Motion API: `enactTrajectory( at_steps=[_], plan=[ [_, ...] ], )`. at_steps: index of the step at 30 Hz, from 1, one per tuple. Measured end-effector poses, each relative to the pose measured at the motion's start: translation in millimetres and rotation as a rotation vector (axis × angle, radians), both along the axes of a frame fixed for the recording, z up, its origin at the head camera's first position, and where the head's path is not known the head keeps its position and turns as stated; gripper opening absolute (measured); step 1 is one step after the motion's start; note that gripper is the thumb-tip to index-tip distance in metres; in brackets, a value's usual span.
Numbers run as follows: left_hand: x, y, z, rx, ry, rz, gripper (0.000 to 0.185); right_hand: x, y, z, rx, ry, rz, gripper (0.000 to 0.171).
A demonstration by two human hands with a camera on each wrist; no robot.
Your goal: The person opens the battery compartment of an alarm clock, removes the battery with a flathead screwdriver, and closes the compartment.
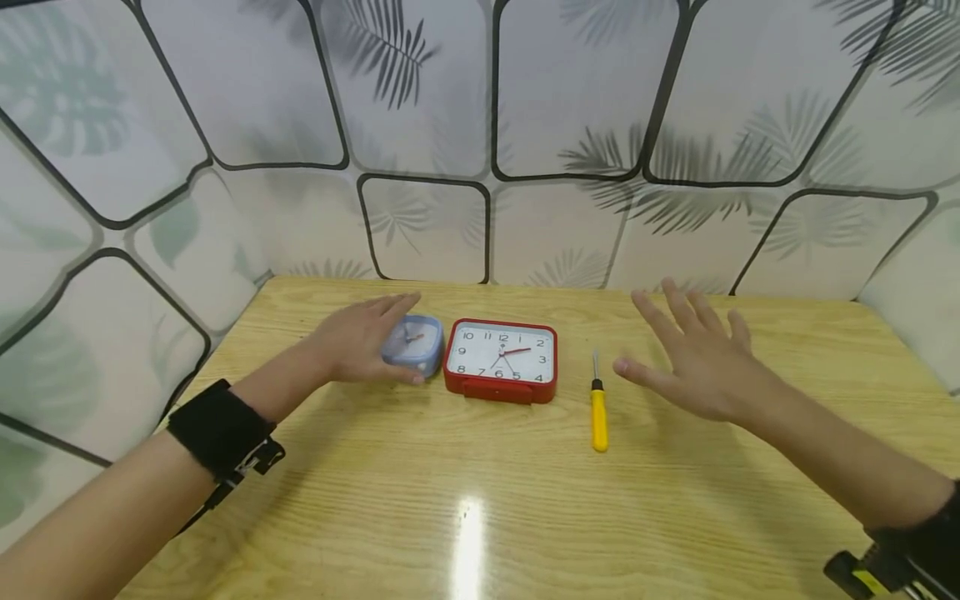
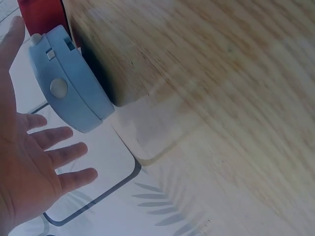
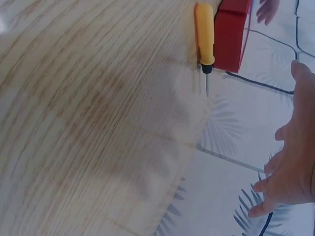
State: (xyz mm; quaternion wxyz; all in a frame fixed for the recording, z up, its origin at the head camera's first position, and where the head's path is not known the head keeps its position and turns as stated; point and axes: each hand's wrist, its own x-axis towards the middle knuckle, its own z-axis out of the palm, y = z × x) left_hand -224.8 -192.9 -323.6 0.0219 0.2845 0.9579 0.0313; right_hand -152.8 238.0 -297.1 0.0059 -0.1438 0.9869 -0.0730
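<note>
A small blue alarm clock (image 1: 424, 367) stands on the table, partly covered in the head view by my left hand (image 1: 369, 340). That hand is spread beside the clock, its thumb and fingers extended; in the left wrist view a gap shows between the fingers and the blue case (image 2: 74, 83). Right of it stands a larger red rectangular clock (image 1: 501, 390) with a white face. A screwdriver (image 1: 599, 421) with a yellow handle lies farther right, its shaft pointing away from me. My right hand (image 1: 701, 367) hovers to the right of the screwdriver, fingers spread and holding nothing.
The light wooden table (image 1: 360, 517) ends at a wall (image 1: 555, 225) covered in a leaf and black-line pattern, which also closes in the left and right sides. A black band (image 1: 222, 429) with a small device wraps my left wrist; a similar one (image 1: 922, 542) is on the right.
</note>
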Motion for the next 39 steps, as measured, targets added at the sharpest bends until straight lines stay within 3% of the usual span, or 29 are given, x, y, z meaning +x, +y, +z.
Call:
enactTrajectory(
  at_steps=[13,19,24,32,39],
  plan=[
    [-2.7,7,0.7,-0.011,-0.092,-0.046,0.113,10.6,-9,-0.8,-0.047,0.030,0.084,0.088],
    [-1.9,8,-4.2,0.021,-0.078,-0.073,0.112,20.4,-20,-5.9,-0.091,0.021,0.092,0.087],
    [0.1,4,-7.5,0.009,-0.013,-0.078,0.111,26.6,-30,-9.4,-0.137,0.034,0.114,0.085],
    [13.6,1,5.1,0.045,0.079,-0.053,0.106,31.7,-43,-5.6,-0.194,-0.006,0.110,0.086],
    [44.2,11,13.2,0.201,0.100,-0.064,0.100,37.7,-54,-5.0,-0.241,-0.057,0.092,0.085]
  ],
)
